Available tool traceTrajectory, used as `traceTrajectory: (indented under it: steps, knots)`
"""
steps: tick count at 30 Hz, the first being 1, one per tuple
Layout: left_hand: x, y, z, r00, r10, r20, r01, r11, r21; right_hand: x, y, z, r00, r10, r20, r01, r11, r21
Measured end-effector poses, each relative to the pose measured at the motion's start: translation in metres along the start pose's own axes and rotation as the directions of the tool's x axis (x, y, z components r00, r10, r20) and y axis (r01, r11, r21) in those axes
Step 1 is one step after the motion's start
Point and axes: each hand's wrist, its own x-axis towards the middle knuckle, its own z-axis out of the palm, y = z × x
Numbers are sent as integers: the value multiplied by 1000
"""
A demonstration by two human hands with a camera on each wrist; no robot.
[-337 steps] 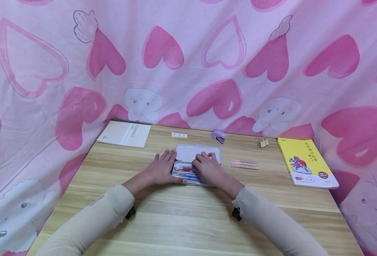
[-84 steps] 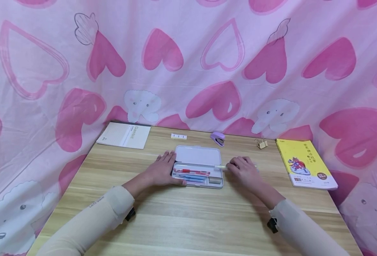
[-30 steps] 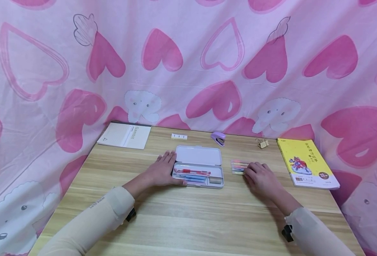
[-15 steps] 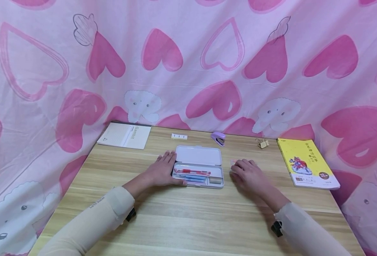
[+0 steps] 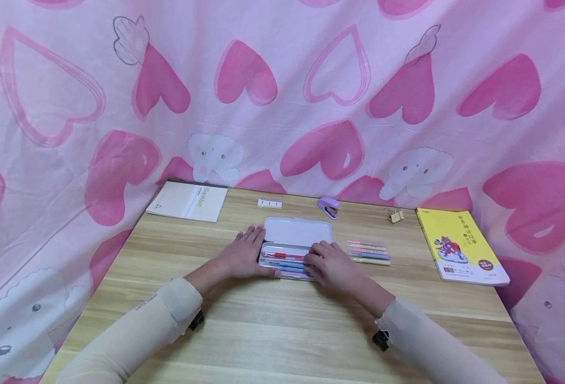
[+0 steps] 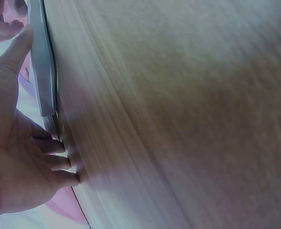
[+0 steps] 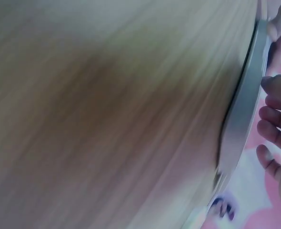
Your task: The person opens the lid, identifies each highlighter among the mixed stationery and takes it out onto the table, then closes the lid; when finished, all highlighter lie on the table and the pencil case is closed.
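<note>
An open white pencil case (image 5: 298,230) lies mid-table with its lid folded back. Inside it are a red pen (image 5: 275,255) and several blue pens (image 5: 284,265). My left hand (image 5: 244,256) rests flat at the case's left side, fingers extended and thumb along the front edge; the left wrist view shows that thumb (image 6: 19,47) against the case's side (image 6: 43,71). Over the right part of the case, my right hand (image 5: 332,266) has bent fingers down at the pens' right ends. The right wrist view shows its fingers (image 7: 272,116) above the rim; I cannot tell whether they pinch a pen.
Several pastel pens (image 5: 369,252) lie side by side right of the case. Behind stand a small white labelled block (image 5: 269,204), a purple stapler (image 5: 329,207) and a gold binder clip (image 5: 395,215). A notebook (image 5: 188,201) lies back left, a yellow book (image 5: 460,242) at right.
The right hand has moved left from the pastel pens to the pencil case, leaving a yellow one at the front of the row. The left hand stays put.
</note>
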Motion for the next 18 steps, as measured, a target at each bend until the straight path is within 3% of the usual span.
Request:
traceTrajectory:
  steps: [6,18]
  knots:
    - [0,1,-1,1000,1,0,-1,1000,8,18,-18,3,999,-6,50,6,1000,-14]
    - [-1,1,-1,1000,0,2,0,1000,-9,40,-43,9,980,124,157,-109,989,-100]
